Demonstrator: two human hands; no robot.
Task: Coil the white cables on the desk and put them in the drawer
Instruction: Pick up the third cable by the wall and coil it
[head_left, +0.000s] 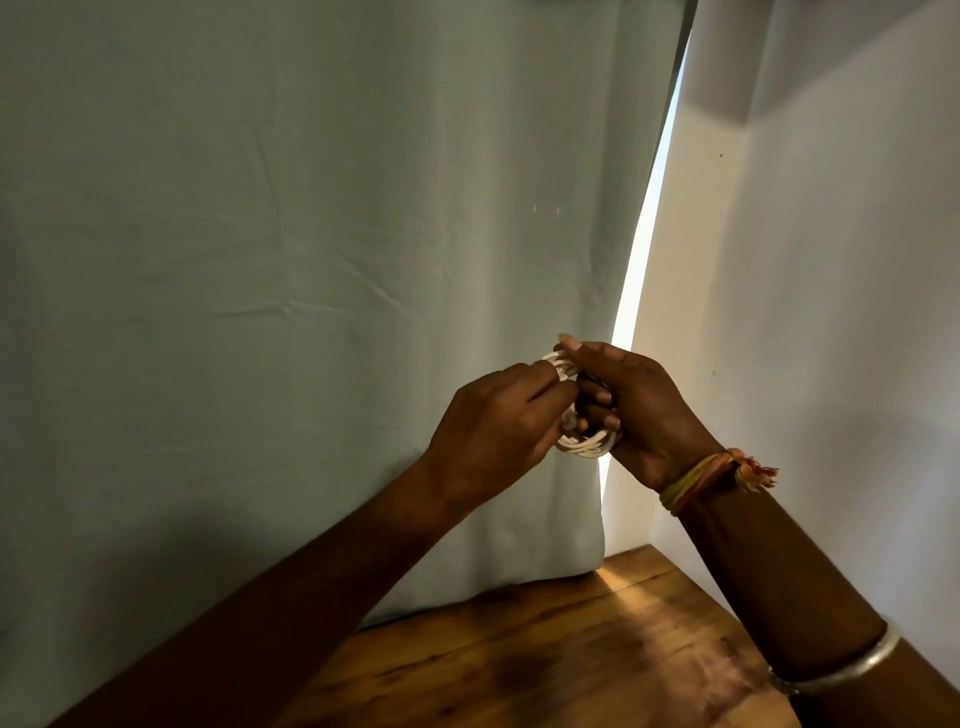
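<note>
Head view: we look forward and down at our two hands, raised above the desk (545, 670) in front of a pale curtain (285, 260).
Cable: a white cable (584, 446), wound into a small coil of several loops, sits in the air between our hands, well above the wooden top.
Left hand: our left hand (493, 431) is closed at the left side of the coil, its fingertips pinched in on the loops.
Right hand: our right hand (639, 410) is clamped on the right side of the coil, thumb on top of the upper strands and fingers curled through the middle.
Wrist: a yellow and red thread band (711, 475) is tied around the right wrist, and a silver bangle (852, 660) sits lower on that forearm.
Curtain: it hangs down to the back edge of the desk, and a bright strip of daylight shows at its right edge.
Wall: a white wall (831, 260) stands to the right of the curtain.
Drawer: we cannot see it from this view.
</note>
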